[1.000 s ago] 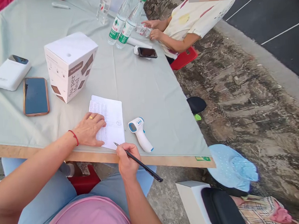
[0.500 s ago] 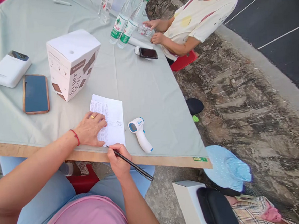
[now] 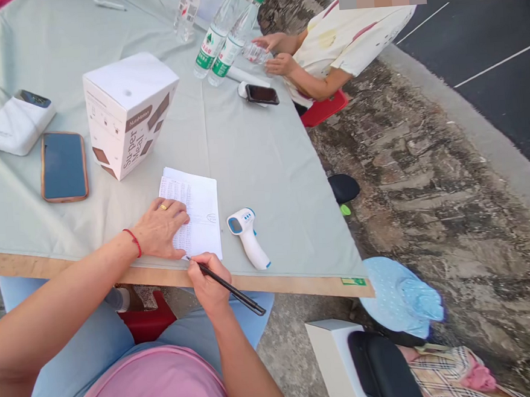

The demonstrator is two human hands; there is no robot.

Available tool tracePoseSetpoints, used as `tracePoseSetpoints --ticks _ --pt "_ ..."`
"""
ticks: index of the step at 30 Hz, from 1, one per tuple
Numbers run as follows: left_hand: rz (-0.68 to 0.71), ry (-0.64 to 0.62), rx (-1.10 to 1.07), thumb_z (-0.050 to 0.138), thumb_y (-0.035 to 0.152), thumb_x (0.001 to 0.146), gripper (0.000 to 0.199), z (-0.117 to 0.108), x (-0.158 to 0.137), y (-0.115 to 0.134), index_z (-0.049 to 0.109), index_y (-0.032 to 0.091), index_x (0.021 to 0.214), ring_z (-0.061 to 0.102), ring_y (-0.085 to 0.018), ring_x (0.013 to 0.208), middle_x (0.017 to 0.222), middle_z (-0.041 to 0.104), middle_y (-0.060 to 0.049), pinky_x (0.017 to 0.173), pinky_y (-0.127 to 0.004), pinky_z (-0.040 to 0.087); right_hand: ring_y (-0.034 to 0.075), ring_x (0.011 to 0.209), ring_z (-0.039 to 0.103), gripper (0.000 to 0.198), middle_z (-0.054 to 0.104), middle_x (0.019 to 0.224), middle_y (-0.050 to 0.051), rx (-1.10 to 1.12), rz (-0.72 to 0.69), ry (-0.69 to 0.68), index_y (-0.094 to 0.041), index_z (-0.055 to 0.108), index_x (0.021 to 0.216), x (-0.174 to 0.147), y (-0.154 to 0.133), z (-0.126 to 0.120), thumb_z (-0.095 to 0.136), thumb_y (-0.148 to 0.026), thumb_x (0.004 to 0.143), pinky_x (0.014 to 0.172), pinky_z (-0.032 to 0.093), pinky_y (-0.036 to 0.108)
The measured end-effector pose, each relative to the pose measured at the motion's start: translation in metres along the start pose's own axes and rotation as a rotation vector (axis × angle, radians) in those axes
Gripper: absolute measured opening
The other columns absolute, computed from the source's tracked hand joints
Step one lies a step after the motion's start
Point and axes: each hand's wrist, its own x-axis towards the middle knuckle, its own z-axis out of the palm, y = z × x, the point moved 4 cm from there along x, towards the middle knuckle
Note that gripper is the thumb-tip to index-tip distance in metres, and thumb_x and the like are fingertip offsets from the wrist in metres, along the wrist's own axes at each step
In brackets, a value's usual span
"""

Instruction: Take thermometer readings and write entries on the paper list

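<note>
Sheets of paper (image 3: pixel 204 197) with columns of small handwriting lie at the table's near edge. My left hand (image 3: pixel 162 228), with a ring and a red bracelet, rests on them, fingers spread flat. A black pen (image 3: pixel 230 288) is pinched in my right hand (image 3: pixel 210 284); its tip touches the bottom of the sheet close to my left thumb. Just right of the paper lies a white and blue infrared thermometer (image 3: pixel 248 237). A white box (image 3: pixel 127 114) stands beyond the paper, its lettering facing right.
A phone (image 3: pixel 63 166) and a white power bank (image 3: pixel 18 122) lie at the left. Water bottles (image 3: pixel 229 44) stand at the back, near another person's hands (image 3: pixel 277 52) and a black device (image 3: pixel 261 94). A blue hat (image 3: pixel 401 295) is beyond the table's right corner.
The pen's back end has swung slightly left, and my right hand has shifted a little to the left. My left hand stays in place on the paper.
</note>
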Motion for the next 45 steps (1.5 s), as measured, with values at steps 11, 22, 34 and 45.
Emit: tracePoseSetpoints --ticks 11,22,34,45 --pt "-0.001 -0.005 0.015 0.068 0.049 0.063 0.052 -0.0017 0.0008 0.0005 0.057 0.015 0.101 0.05 -0.033 0.109 0.118 0.058 -0.015 0.101 -0.047 0.031 0.014 0.053 0.053 0.013 0.058 0.057 -0.004 0.023 -0.012 -0.01 -0.022 0.058 0.069 -0.0006 0.0019 -0.0013 0.052 -0.029 0.078 0.053 0.044 0.025" --pt "-0.004 -0.021 0.013 0.068 0.048 0.063 0.051 -0.0034 0.0004 0.0008 0.056 0.016 0.102 0.05 -0.032 0.109 0.118 0.057 -0.015 0.101 -0.047 0.031 0.012 0.051 0.053 0.012 0.058 0.057 -0.004 0.0 -0.068 0.033 -0.021 0.058 0.069 -0.0015 0.0013 -0.0022 0.053 -0.025 0.078 0.052 0.043 0.024" --pt "-0.001 -0.02 0.023 0.068 0.048 0.064 0.053 -0.0029 0.0005 -0.0002 0.057 0.015 0.103 0.05 -0.032 0.11 0.119 0.057 -0.015 0.101 -0.047 0.031 0.013 0.05 0.051 0.012 0.057 0.056 -0.004 0.004 -0.054 0.023 -0.021 0.057 0.067 -0.0006 0.0011 -0.0021 0.052 -0.026 0.077 0.051 0.042 0.024" --pt "-0.003 -0.021 0.014 0.068 0.048 0.064 0.053 -0.0029 0.0005 -0.0011 0.057 0.015 0.103 0.051 -0.032 0.11 0.118 0.058 -0.014 0.101 -0.047 0.032 0.013 0.053 0.053 0.01 0.058 0.059 -0.005 0.037 -0.074 0.08 -0.022 0.058 0.07 -0.0037 0.0069 -0.0041 0.053 -0.024 0.078 0.052 0.044 0.024"
